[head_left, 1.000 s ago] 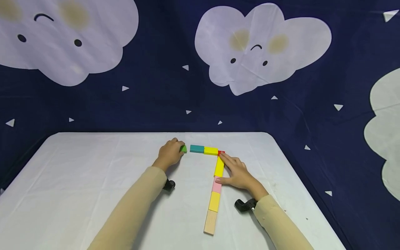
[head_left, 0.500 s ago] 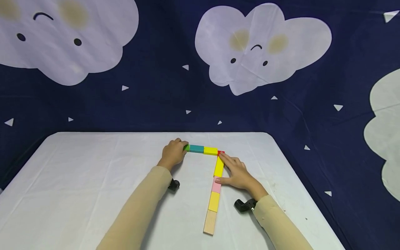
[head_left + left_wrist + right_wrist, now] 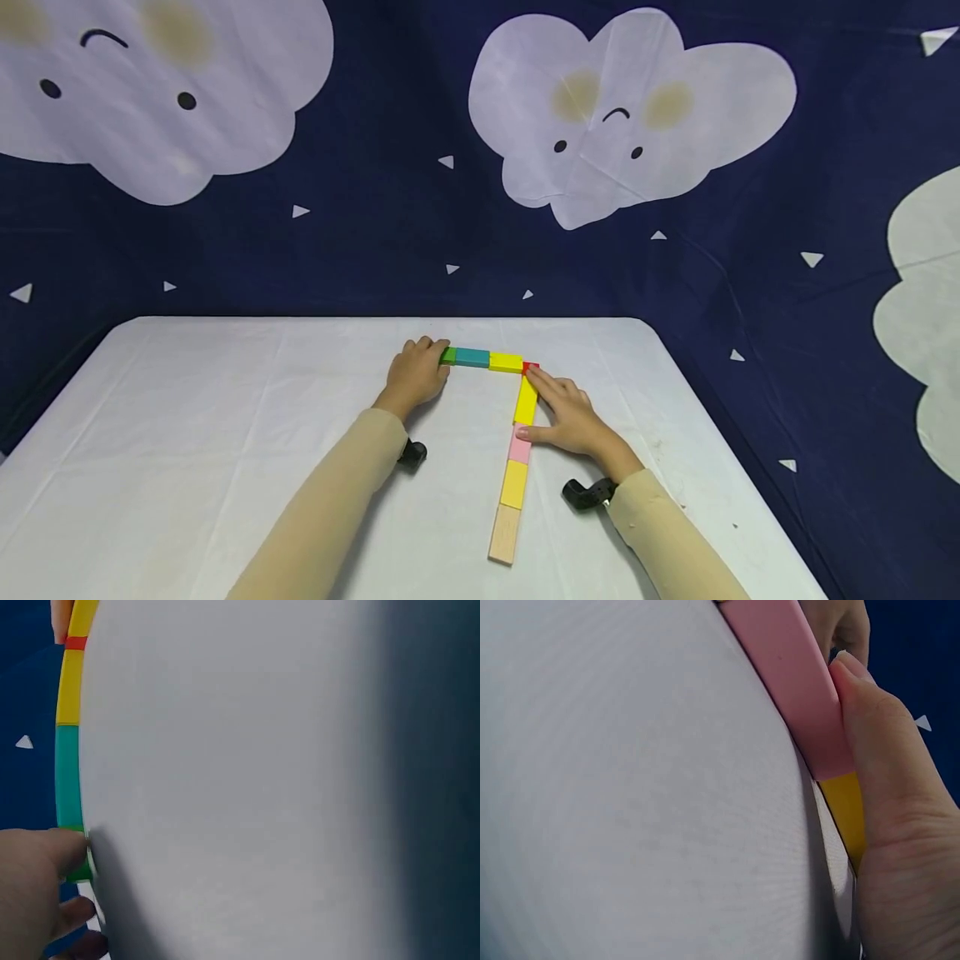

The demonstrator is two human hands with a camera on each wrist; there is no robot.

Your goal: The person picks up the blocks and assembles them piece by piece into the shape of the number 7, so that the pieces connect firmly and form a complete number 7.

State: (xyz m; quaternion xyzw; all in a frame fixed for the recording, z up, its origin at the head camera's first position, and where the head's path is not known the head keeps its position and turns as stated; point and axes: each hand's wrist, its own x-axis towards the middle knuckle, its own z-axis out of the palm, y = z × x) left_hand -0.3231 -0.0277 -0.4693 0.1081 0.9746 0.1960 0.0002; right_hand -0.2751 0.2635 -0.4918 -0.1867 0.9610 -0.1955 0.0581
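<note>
My left hand (image 3: pixel 415 375) pinches a green block (image 3: pixel 449 357) at the left end of a row, its end meeting the teal block (image 3: pixel 472 357). To the right of that lie a yellow block (image 3: pixel 506 362) and a small red block (image 3: pixel 529 367) at the corner. From there the row turns toward me: yellow (image 3: pixel 526 402), a pink block (image 3: pixel 519 446), yellow (image 3: pixel 513 484), and a plain wooden block (image 3: pixel 505 533). My right hand (image 3: pixel 576 421) rests beside this leg, fingertips at the red block and thumb on the pink block (image 3: pixel 787 682).
All the blocks lie on a white-covered table (image 3: pixel 187 458) with rounded far corners. Behind it hangs a dark blue cloth (image 3: pixel 375 242) printed with clouds and triangles. A black wrist camera (image 3: pixel 588 493) sits under the right wrist, another (image 3: pixel 412 456) under the left.
The left hand has moved right with the green block, closing the gap to the teal block. The right hand and the other blocks stay in place.
</note>
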